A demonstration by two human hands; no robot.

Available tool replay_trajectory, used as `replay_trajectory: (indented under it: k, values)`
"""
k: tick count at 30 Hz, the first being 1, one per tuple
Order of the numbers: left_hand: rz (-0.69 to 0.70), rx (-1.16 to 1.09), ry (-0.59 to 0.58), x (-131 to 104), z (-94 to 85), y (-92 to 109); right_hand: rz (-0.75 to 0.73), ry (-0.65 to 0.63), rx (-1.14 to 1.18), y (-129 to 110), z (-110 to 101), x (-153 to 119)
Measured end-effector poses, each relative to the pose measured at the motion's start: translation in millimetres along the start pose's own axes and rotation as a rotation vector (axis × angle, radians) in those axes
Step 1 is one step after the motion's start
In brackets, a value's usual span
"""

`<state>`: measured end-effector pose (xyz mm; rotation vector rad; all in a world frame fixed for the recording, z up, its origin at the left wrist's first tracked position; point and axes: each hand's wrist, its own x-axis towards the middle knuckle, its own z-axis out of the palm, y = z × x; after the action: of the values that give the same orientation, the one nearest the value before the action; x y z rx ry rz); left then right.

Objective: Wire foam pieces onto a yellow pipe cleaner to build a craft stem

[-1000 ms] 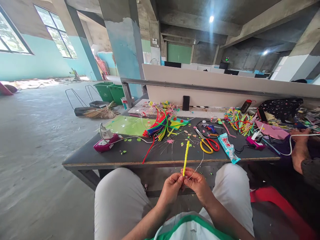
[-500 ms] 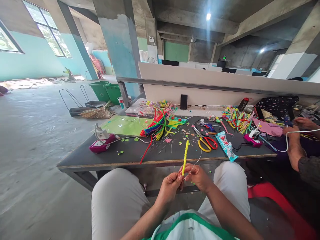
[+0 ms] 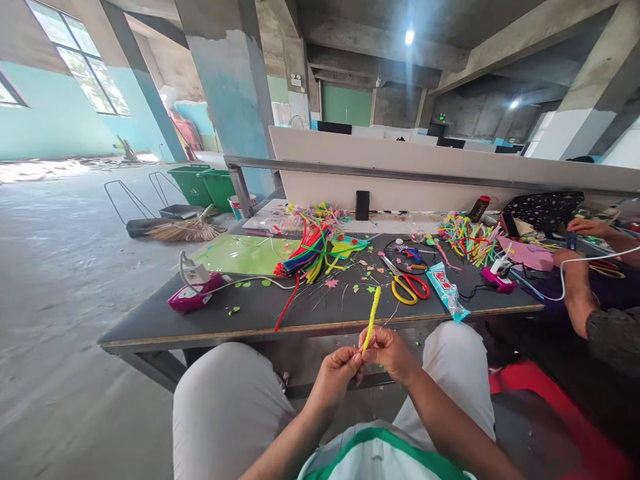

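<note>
A fuzzy yellow stick (image 3: 372,317) stands nearly upright, leaning a little right, between my hands above my lap. My left hand (image 3: 338,373) is closed, its thumb and fingers pinching the stick's lower end. My right hand (image 3: 390,353) is closed too, with its fingertips against the stick just above the left ones. A thin pale wire (image 3: 393,316) rises from the right fingers towards the table edge. Behind them on the dark table (image 3: 200,328) lie scissors (image 3: 406,287) with yellow and red handles.
A bundle of coloured pipe cleaners (image 3: 313,252) lies beyond my hands, a blue glue gun (image 3: 414,255) and a blue wrapper (image 3: 447,291) to the right. A purple power strip (image 3: 194,293) sits at left. Another person's hand (image 3: 570,267) works at far right.
The view has shifted slightly. The yellow stick now leans more to the right, and my right fingers have closed in nearer to its lower part.
</note>
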<state>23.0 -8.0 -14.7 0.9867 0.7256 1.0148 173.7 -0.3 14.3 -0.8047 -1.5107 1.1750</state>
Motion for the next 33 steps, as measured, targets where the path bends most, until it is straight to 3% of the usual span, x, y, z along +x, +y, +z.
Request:
replay_trajectory:
  k: [7,14,18,25,33]
  values:
    - [0.035,0.045,-0.022,3,-3.7,-4,-0.011,0.206,-0.351,-10,12,-1]
    - [0.007,0.126,-0.079,5,-11.1,-4,0.036,0.296,-0.467,-4,12,-2]
    - [-0.047,0.037,-0.071,4,-9.0,0,0.052,0.294,-0.461,-2,11,-2]
    - [-0.108,-0.109,0.056,3,-10.9,-5,0.155,0.273,-0.332,-1,11,-5]
    - [-0.086,0.000,-0.024,4,-10.1,1,0.152,0.257,-0.312,8,7,-4]
